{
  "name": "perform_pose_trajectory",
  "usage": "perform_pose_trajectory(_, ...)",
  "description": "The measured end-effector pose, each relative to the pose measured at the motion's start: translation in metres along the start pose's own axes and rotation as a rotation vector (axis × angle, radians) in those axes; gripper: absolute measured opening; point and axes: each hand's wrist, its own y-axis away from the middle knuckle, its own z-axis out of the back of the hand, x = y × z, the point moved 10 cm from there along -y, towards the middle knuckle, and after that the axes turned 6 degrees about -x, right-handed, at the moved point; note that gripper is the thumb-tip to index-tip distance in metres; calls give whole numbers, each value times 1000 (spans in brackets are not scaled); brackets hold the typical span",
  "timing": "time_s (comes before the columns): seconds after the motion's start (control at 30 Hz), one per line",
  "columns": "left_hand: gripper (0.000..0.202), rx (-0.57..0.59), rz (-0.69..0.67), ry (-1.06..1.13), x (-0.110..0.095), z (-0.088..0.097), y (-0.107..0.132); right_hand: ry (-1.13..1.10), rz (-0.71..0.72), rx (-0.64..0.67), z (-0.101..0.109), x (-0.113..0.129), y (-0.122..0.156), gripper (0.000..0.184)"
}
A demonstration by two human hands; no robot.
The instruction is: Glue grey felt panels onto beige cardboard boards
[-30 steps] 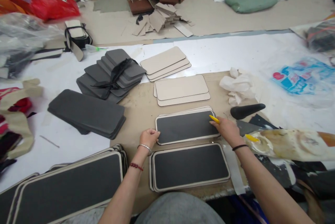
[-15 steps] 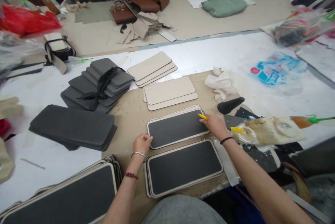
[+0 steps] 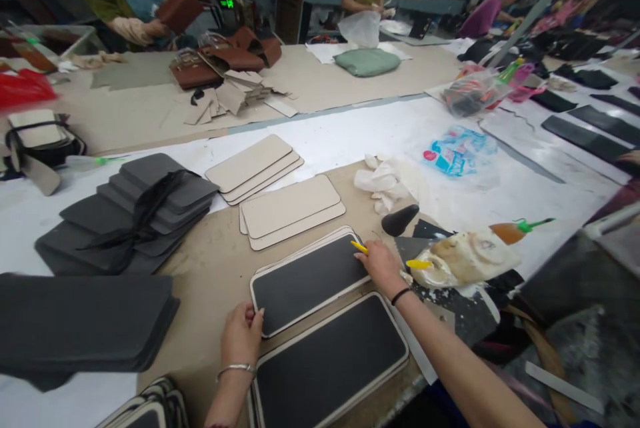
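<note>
A stack of black-faced panels with beige rims (image 3: 307, 281) lies on a brown cardboard mat (image 3: 215, 261) in front of me. My left hand (image 3: 243, 335) has its fingers curled against the stack's near left corner. My right hand (image 3: 383, 267) rests on the stack's far right corner, closed round a thin yellow tool (image 3: 359, 247) whose tip sticks out past my fingers. A second stack of the same panels (image 3: 330, 365) lies just nearer to me, touching neither hand.
Two piles of beige panels (image 3: 290, 205) (image 3: 250, 165) lie beyond. Grey foam stacks (image 3: 135, 211) (image 3: 85, 321) fill the left. A smeared glue bottle (image 3: 470, 258), black tool (image 3: 400, 219) and white rag (image 3: 380, 181) sit right. People work at the far table (image 3: 150, 115).
The view has swung up and to the right, showing the far tables and people. Both hands stay at the ends of the same panel stack, which now lies more slanted in view.
</note>
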Motion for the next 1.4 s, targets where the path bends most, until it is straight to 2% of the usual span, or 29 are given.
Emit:
perform_pose_trajectory(0.17,30,-62,-20,48,-1,3,4,-10,13,7,-2,3,1,22)
perform_pose_trajectory(0.33,29,13,84,143,6,-4,6,-62,-26,74,-8,-6,-3,31)
perform_pose_trajectory(0.47,23,28,123,120,6,-4,6,-70,-49,138,-15,-13,-9,35)
perform_pose_trajectory(1.13,23,21,79,35,7,-6,5,-125,24,100,-16,-9,-12,28)
perform_pose_trajectory(1.4,20,-83,-72,8,-6,3,9,-86,117,10,-15,-5,-10,20)
